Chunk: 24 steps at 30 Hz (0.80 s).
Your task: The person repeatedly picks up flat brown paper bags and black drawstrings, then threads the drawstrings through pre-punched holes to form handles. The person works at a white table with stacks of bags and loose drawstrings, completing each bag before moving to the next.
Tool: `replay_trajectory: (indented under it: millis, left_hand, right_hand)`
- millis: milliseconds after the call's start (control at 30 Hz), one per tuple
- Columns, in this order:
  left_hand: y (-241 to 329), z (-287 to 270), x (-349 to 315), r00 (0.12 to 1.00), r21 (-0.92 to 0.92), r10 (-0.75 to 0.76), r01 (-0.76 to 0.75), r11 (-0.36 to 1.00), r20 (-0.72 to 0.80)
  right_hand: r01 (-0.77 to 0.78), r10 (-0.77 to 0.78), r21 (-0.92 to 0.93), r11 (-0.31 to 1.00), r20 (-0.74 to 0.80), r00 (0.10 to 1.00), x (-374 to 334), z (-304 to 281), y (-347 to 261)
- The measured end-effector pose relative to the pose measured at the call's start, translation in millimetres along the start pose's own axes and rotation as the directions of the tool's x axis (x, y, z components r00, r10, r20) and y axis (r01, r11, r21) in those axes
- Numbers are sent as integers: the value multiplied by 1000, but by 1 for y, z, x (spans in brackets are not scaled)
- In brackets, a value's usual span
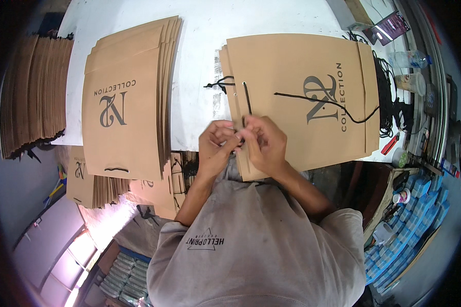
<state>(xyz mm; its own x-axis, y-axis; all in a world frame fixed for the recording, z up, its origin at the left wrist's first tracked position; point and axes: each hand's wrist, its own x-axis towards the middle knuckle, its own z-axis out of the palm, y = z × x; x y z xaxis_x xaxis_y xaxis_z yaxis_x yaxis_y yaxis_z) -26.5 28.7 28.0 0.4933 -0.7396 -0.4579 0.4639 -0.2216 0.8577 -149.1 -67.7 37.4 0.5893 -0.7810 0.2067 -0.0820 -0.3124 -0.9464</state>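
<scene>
A flat brown paper bag [287, 61] with dark print lies on top of a small stack in front of me, its punched edge toward the left. A black cord [247, 97] comes out of a hole in that edge and runs down to my fingers. My left hand [216, 148] is closed in a pinch just off the edge. Over the bag's near left corner, my right hand [265, 143] pinches the cord, its fingertips meeting the left ones. The cord's end is hidden between the fingers. Another loose black cord [343, 108] lies across the bag's print.
A stack of brown bags [123, 66] lies at left, with upright bundles [36, 92] beyond it. Black cords [386, 97] hang together at the right edge, near a red cutter [390, 145], a plastic bottle [412, 59], a cup [411, 83] and a phone [392, 28].
</scene>
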Motion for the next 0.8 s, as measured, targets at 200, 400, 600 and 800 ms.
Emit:
replay_trajectory:
  millis: [200, 400, 600, 800]
  left_hand:
    - [-3, -9, 3, 820, 579, 544, -535, 616, 179]
    - [-7, -12, 12, 857, 326, 503, -511, 795, 117]
    - [-21, -7, 10, 885, 223, 436, -463, 858, 163]
    - [-6, -7, -4, 960, 96, 276, -279, 955, 49]
  right_hand:
    - [-1, 41, -239, 971, 163, 986, 1, 2, 10]
    - [-248, 230, 2, 969, 372, 899, 14, -20, 13]
    - [-362, 298, 210, 908, 281, 912, 4, -13, 31]
    - [-264, 253, -26, 964, 389, 886, 17, -27, 5]
